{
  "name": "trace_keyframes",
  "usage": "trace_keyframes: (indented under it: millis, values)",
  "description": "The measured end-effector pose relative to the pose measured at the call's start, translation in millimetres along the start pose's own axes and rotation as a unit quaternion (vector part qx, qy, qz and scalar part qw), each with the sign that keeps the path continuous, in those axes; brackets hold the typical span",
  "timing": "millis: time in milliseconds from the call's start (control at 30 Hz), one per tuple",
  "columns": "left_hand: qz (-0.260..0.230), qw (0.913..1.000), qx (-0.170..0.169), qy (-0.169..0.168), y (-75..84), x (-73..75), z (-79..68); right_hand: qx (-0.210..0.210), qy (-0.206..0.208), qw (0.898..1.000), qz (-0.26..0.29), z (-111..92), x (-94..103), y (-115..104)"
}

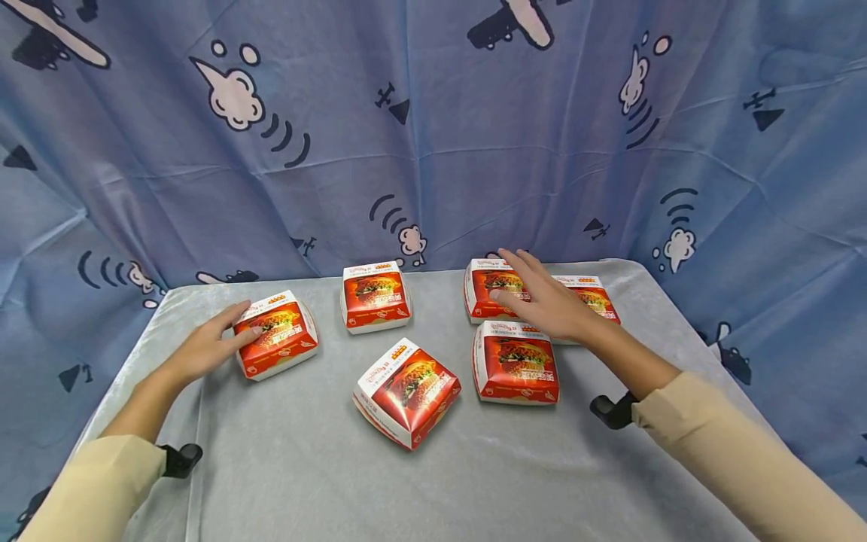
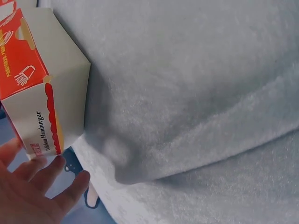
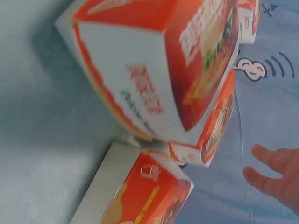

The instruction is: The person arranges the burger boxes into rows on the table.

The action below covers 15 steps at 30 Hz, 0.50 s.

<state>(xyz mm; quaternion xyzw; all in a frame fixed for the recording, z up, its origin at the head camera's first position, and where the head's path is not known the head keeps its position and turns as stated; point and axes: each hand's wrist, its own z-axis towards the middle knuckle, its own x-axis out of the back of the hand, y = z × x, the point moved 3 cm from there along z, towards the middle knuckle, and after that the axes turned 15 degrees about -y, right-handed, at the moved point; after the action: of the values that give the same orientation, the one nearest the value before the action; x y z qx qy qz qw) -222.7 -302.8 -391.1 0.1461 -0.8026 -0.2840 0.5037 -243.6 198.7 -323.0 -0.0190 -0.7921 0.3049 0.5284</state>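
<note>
A red-and-white hamburger box point(image 1: 276, 339) sits at the left side of the table. My left hand point(image 1: 211, 348) lies against the box's left side, its fingers extended rather than wrapped round it. In the left wrist view, the fingertips point(image 2: 57, 163) meet the box's printed end panel point(image 2: 35, 123); the thumb is out of sight. My right hand point(image 1: 542, 301) is spread over the right-hand group and holds nothing. Beneath or beside it are a back hamburger box point(image 1: 489, 293), a front hamburger box point(image 1: 518, 365) and a partly covered hamburger box point(image 1: 592, 297).
Another hamburger box point(image 1: 375, 297) stands at the back centre, and a turned hamburger box point(image 1: 408, 393) lies nearer the middle. Grey cloth covers the table point(image 1: 325, 474). A blue patterned curtain point(image 1: 339, 188) hangs right behind its back edge.
</note>
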Motion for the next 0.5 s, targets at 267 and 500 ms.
trace_keyframes:
  millis: [267, 500]
  values:
    - [0.004, 1.0000, -0.005, -0.002, 3.5, -4.3, 0.9, 0.045, -0.011, 0.999, 0.028, 13.6, -9.4, -13.1]
    - [0.000, 0.9998, -0.016, 0.014, 9.0, -5.3, -0.7, 0.073, -0.030, 0.995, 0.058, 23.5, -17.3, -28.3]
